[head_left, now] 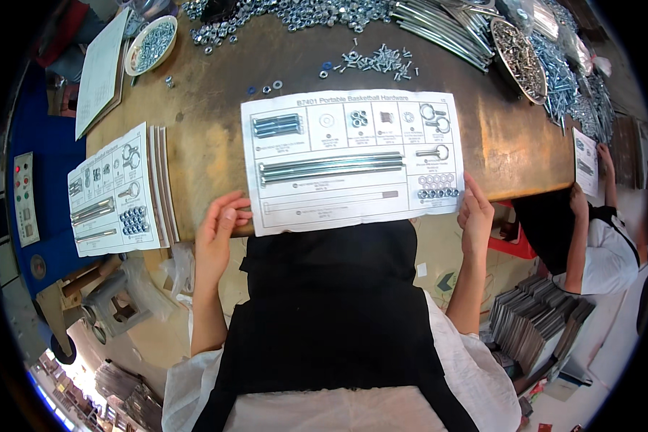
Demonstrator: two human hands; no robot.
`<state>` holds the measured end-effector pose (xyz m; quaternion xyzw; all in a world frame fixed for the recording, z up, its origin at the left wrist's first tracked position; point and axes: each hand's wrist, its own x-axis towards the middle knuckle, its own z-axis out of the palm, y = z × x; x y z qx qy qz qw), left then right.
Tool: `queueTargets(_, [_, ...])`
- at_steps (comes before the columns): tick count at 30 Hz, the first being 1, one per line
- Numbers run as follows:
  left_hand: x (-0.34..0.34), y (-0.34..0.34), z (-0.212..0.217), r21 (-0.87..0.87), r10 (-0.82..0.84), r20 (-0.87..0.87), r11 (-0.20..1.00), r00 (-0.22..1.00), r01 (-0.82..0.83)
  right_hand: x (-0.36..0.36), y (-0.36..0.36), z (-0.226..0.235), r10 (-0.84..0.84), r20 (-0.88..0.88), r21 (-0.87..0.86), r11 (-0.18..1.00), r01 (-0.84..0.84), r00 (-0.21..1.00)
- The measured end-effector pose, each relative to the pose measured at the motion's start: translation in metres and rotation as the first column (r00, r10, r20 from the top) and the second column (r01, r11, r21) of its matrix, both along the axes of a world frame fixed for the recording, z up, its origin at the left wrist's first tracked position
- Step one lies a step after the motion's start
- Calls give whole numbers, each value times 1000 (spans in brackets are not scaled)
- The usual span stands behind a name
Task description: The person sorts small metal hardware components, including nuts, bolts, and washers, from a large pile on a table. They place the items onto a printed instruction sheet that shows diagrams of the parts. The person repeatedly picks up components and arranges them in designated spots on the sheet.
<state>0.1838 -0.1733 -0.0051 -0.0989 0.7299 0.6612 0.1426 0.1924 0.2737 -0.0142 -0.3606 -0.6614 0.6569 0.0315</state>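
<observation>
- White cardboard sheet [353, 162], printed with pictures of hardware parts and loaded with real pieces, lies at the near middle of the brown worktop [209, 144], its near edge overhanging the rim.
- Left hand [219, 230] comes up from the near edge with the forearm almost upright; its grip is closed on the sheet's near left corner, fingers curled over the top of the card.
- Right hand [477, 216] mirrors it at the near right corner, fingers bent against the sheet's edge, thumb side toward the card; its grip pinches that corner.
- On the sheet: one bundle of long steel rods [331, 168] across the middle, one smaller bundle of short bolts [277, 125] at the far left, three eye bolts at the right; the small nuts at the near right are too fine to count.
- One second card [111, 191], loaded much the same, lies on a stack at the left.
- Two shallow dishes of fasteners sit far off: one white bowl [151, 45] far left, one metal tray [518, 59] far right.
- Loose nuts [295, 13] are heaped along the far edge, beyond counting.
- Another person's hand [605, 162] holds one small sheet at the right.
</observation>
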Motion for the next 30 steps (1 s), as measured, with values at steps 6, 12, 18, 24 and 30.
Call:
queueTargets(6, [-2, -32, -7, -86, 69, -31, 994, 997, -71, -1, -32, 1, 56, -24, -100, 993, -58, 998])
queueTargets(12, [-10, -30, 3, -207, 60, -102, 975, 993, -80, -11, -15, 16, 135, -203, -197, 965, -175, 970])
queueTargets(18, [-44, 60, 60, -391, -468, -466, 870, 751, 300, -58, -87, 47, -206, -396, -918, 91, -386, 895])
queueTargets(24, [-74, 138, 76, -421, -309, -656, 907, 689, 7, -86, -180, 73, -5, -535, -806, 302, -509, 845])
queueTargets(30, [-71, 137, 73, -393, -304, -557, 916, 773, 77, -84, -199, 61, -71, -569, -754, 442, -485, 819])
